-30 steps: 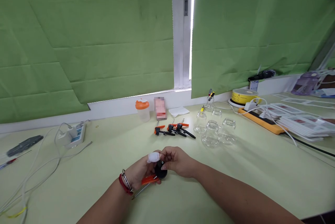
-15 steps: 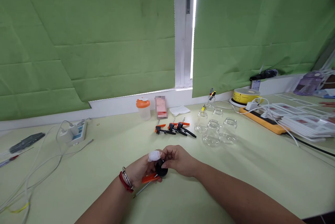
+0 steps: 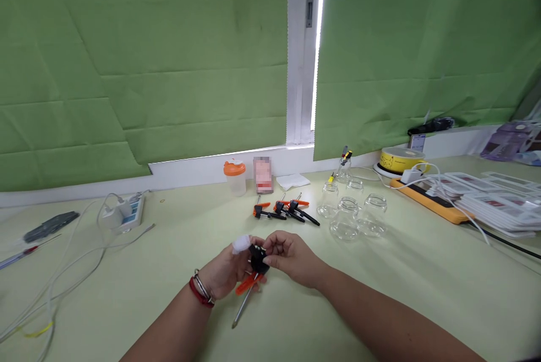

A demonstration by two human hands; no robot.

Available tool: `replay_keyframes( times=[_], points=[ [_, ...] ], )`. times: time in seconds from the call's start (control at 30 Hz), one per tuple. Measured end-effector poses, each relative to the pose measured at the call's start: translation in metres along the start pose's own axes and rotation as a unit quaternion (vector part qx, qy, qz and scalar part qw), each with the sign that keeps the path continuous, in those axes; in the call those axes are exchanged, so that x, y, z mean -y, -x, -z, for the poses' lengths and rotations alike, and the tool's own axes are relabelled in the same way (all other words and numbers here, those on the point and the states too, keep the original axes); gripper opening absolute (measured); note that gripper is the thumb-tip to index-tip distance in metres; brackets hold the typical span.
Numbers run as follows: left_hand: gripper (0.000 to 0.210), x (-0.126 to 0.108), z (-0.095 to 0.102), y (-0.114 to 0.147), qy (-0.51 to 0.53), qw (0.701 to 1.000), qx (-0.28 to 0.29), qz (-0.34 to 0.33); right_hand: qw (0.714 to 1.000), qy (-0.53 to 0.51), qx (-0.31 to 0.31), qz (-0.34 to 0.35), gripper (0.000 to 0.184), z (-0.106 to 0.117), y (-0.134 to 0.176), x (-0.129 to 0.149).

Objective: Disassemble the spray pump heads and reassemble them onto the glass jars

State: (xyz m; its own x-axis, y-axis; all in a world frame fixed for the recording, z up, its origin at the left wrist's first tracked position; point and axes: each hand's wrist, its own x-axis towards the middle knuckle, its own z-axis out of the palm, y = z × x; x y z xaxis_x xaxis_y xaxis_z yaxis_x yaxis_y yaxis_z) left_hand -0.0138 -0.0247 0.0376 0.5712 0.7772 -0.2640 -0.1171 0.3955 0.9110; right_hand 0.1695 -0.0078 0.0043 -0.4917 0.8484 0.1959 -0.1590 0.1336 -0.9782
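My left hand [image 3: 230, 269], a white wrap on its thumb, is closed around a black-and-orange part [image 3: 258, 260]. A thin metal rod [image 3: 243, 308] sticks out of this part towards me, beside its orange lever [image 3: 248, 283]. My right hand [image 3: 291, 257] is closed too, its thumb and fingers pinching the black end; exactly what lies between the fingertips is hidden. Beyond the hands, several similar black-and-orange parts [image 3: 287, 210] with metal rods lie on the table. Several clear glass jars [image 3: 345, 224] stand to their right.
An orange-lidded cup [image 3: 235, 179] and a phone-like card [image 3: 263, 175] stand by the wall. Left are a white power strip [image 3: 131, 215] and loose cables [image 3: 63, 272]. Right are an orange power strip [image 3: 439, 204], stacked white panels [image 3: 499, 210] and a yellow mug [image 3: 401, 160].
The part has turned in my left hand, so its metal rod points more steeply towards me. My right fingers stay at its black end. The view has shifted slightly.
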Motion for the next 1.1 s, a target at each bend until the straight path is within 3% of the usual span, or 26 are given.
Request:
replay_keyframes(
  times=[0.17,0.27,0.37,0.47,0.57,0.7,0.83,0.97,1.1],
  points=[
    [0.057,-0.005,-0.002,-0.002,0.168,0.969,-0.005,-0.181,0.994,0.057,-0.086,-0.020,0.032,0.007,-0.001,0.004],
    [0.054,0.000,-0.002,-0.008,0.203,0.939,-0.043,-0.272,0.994,0.056,-0.047,-0.081,0.034,0.009,-0.002,-0.001],
    [0.054,0.006,0.000,-0.011,0.209,0.930,-0.037,-0.300,0.991,0.052,-0.032,-0.119,0.034,0.012,-0.006,-0.008],
    [0.056,0.006,0.003,-0.010,0.189,0.941,-0.015,-0.279,0.987,0.093,-0.093,-0.097,0.026,0.021,-0.010,-0.013],
    [0.051,0.004,0.006,-0.010,0.128,0.966,-0.069,-0.212,0.971,0.199,-0.118,-0.064,0.017,0.032,-0.013,-0.014],
    [0.050,0.006,0.009,-0.017,-0.078,0.972,-0.190,-0.113,0.941,0.325,-0.091,-0.018,0.019,0.035,-0.011,-0.012],
    [0.031,0.012,0.010,-0.023,-0.228,0.949,-0.211,-0.059,0.922,0.383,-0.054,0.028,0.021,0.028,-0.009,-0.011],
    [0.020,0.013,0.012,-0.026,-0.231,0.940,-0.245,-0.059,0.921,0.386,-0.050,0.027,0.018,0.027,-0.010,-0.017],
    [0.023,0.014,0.022,-0.029,-0.193,0.934,-0.289,-0.078,0.897,0.426,-0.102,0.062,0.022,0.036,-0.014,-0.023]
  ],
)
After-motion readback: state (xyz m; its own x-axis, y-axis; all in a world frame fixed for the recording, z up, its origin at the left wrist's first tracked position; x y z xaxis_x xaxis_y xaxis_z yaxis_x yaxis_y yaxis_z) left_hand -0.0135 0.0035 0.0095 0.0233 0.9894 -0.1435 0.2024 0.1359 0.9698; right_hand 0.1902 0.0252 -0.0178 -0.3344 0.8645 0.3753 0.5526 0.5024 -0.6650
